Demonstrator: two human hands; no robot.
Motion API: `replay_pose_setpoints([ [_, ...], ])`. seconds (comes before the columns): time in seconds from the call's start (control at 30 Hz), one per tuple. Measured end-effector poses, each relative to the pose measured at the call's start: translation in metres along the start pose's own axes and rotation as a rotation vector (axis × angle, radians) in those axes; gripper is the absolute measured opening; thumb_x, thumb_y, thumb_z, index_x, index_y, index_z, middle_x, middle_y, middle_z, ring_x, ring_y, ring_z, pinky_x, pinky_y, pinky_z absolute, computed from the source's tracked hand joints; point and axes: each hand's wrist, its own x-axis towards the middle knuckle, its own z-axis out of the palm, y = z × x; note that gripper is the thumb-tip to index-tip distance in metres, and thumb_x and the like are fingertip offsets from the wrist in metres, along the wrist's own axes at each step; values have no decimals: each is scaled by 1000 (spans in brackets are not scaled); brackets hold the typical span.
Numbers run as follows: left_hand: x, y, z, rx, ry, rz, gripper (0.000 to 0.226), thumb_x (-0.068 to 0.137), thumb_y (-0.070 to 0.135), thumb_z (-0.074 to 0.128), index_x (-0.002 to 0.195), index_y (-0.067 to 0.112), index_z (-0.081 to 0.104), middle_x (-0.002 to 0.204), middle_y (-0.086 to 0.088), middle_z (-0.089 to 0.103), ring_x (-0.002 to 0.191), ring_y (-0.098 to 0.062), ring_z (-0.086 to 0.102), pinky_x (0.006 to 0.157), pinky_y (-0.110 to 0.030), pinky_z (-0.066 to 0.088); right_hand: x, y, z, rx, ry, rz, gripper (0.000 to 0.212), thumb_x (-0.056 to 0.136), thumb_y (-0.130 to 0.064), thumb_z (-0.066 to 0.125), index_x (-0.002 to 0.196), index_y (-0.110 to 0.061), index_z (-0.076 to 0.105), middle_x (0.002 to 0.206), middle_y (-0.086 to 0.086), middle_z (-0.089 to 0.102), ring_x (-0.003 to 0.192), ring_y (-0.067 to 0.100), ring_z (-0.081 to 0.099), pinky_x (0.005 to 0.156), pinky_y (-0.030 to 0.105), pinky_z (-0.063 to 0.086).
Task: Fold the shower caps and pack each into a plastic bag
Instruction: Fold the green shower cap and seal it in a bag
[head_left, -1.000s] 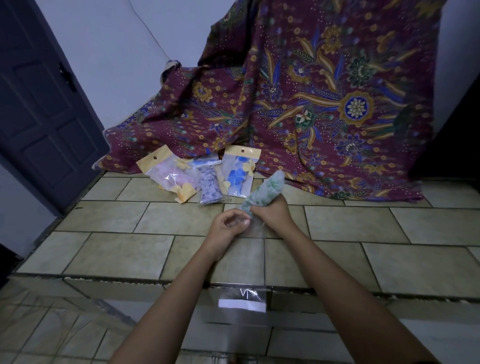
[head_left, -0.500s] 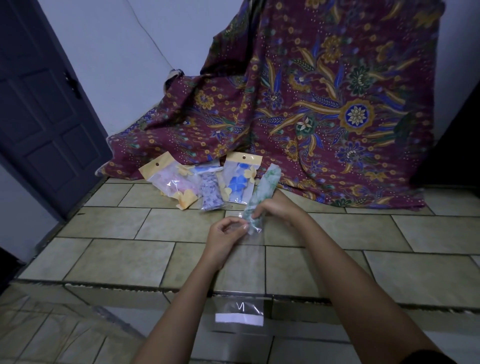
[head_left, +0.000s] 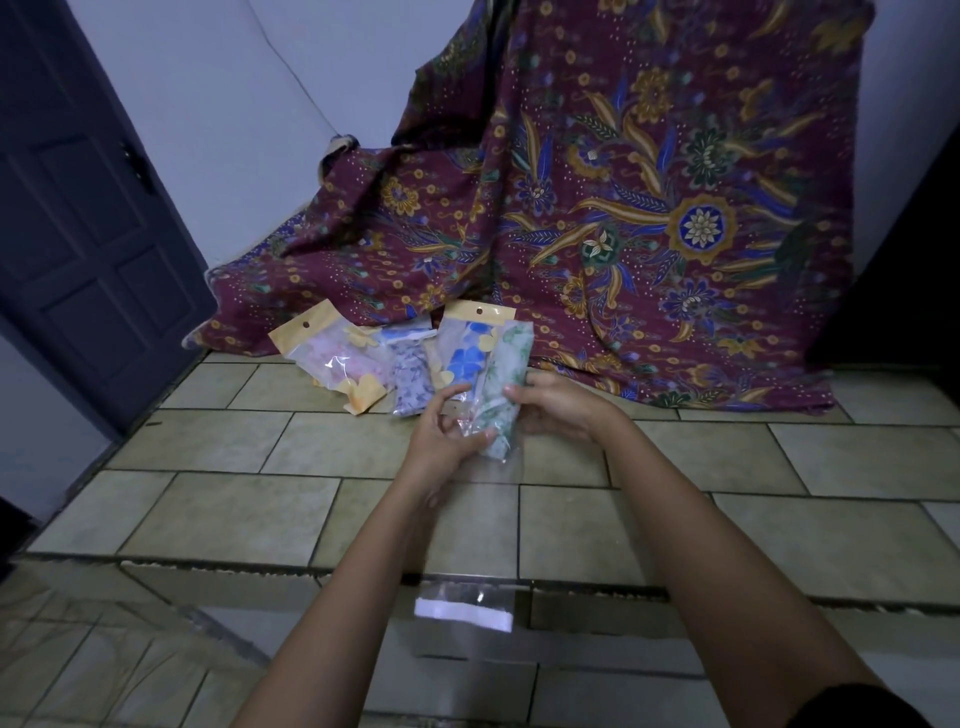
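Observation:
A folded green-patterned shower cap (head_left: 503, 387) stands nearly upright between my hands, its lower part inside a clear plastic bag (head_left: 491, 452). My right hand (head_left: 558, 402) grips the cap's right side. My left hand (head_left: 447, 431) holds the bag's left edge from below. Behind them lie packed caps: a pink one with a yellow header (head_left: 337, 358), a purple floral one (head_left: 410, 371) and a blue floral one (head_left: 470, 353). A spare clear bag (head_left: 465, 608) lies at the step's front edge between my forearms.
The tiled ledge (head_left: 218, 499) drops off at a step edge near me. A maroon batik cloth (head_left: 597, 208) hangs down the wall and spreads onto the tiles behind the packs. A dark door (head_left: 78, 218) stands at the left.
The cap has slid down further into the clear bag. Both hands have shifted along it, the left now cupping the bag's lower part. The view has tilted down slightly.

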Motion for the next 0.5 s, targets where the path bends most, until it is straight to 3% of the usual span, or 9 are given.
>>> replay_pose_setpoints([
  [0.13,4,11,-2,142,4,18,65,69,-10,73,119,25,48,88,-2,55,73,-12,53,69,-27,50,-5,2,-3,59,68,-113,16,94,-7,48,107,-5,57,92,3,64,68,4,66,65,16,53],
  [0.2,3,15,3,143,-17,28,67,69,-9,74,122,23,48,95,-5,55,72,-8,54,65,-20,52,-7,-2,-3,12,132,-122,24,91,-4,52,114,4,57,94,7,65,65,3,65,66,13,52],
  [0.27,1,19,9,150,-34,67,69,69,-11,73,126,16,47,96,-7,57,69,-1,59,61,-12,49,-9,-5,-3,-137,121,-93,19,89,-6,56,105,2,63,92,10,65,65,5,62,66,12,49],
  [0.37,-2,25,20,187,-49,120,66,71,-13,71,128,9,46,89,1,55,64,14,59,58,-5,44,-18,-8,-7,-310,64,-46,14,89,-14,59,93,-4,67,78,-3,66,69,3,59,70,16,44],
  [0.43,-3,26,23,148,-49,119,64,72,-14,69,128,10,46,91,-3,58,63,10,62,58,-8,48,-23,-10,-9,-266,72,-88,20,92,-18,55,105,-5,64,77,-9,65,64,-4,59,60,10,44],
  [0.5,-4,26,25,135,-51,120,64,73,-13,68,127,13,46,96,-9,60,65,3,65,60,-13,52,-25,-12,-9,-198,165,-178,33,95,-24,50,124,-9,51,98,-3,62,76,0,59,58,5,45],
])
